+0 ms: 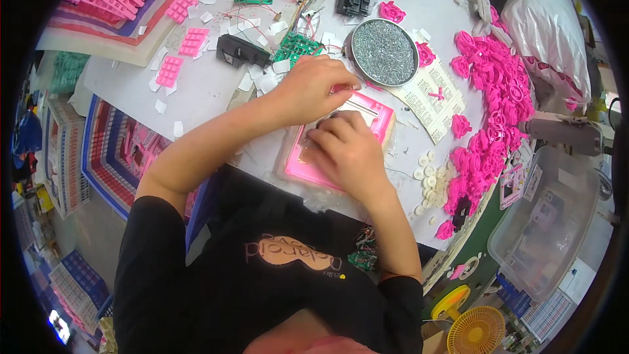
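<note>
Pink case (309,170): located at the centre of the frame, near the lower edge of the table (124,85), turned at an angle. Clear film (318,201) shows along its lower edge.

Left hand (318,84): positioned over the upper edge of the case. The grip is narrow, with the fingertips drawn together; whether they hold a part cannot be told. Right hand (350,154): positioned over the middle of the case, fingers curled. The fingertips are partly hidden, so whether this grip is holding anything cannot be told.

Surrounding items: a round tin (352,59) of small metal pieces (385,51) sits just above the case, overlapping a printed sheet (440,118). White discs (429,180) are grouped right of the case. A heap of pink parts (488,85) runs down the right of the table, beside a white bag (547,33) at upper right. A green board (298,48) lies just above the left hand, with a black module (242,50) to its left. Pink keypads (169,72) and white scraps (160,106) lie at upper left. A yellow fan (476,330) stands at lower right.
</note>
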A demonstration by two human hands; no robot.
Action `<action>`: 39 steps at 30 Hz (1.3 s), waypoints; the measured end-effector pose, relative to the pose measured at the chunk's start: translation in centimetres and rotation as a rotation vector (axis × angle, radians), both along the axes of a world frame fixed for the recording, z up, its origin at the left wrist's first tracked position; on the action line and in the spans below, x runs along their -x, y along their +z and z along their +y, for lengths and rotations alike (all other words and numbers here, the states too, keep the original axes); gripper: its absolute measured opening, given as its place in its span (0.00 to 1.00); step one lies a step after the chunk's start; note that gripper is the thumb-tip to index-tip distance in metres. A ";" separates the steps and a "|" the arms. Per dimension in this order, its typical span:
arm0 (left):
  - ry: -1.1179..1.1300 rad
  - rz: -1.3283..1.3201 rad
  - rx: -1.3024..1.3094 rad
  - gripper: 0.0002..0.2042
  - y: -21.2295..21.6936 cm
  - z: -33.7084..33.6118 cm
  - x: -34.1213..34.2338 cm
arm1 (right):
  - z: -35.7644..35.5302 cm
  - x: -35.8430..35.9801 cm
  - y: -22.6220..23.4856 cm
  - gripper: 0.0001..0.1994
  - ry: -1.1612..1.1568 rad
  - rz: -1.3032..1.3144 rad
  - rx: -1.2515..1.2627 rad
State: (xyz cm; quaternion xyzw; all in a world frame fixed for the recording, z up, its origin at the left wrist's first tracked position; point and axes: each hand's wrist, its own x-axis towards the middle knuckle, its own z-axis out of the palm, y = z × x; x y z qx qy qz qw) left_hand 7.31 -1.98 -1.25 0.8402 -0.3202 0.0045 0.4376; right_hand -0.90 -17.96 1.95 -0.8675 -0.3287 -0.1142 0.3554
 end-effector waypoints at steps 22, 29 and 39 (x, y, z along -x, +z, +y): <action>-0.061 -0.180 0.025 0.04 -0.1 0.4 1.2 | -6.1 -4.1 0.1 0.10 -0.149 -0.020 0.234; -0.015 -0.029 -0.020 0.04 0.5 0.2 1.3 | -6.1 -4.0 0.7 0.07 -0.120 -0.138 0.269; -0.028 -0.177 -0.158 0.04 1.0 -0.4 1.5 | -2.4 1.0 2.0 0.03 -0.138 -0.039 0.698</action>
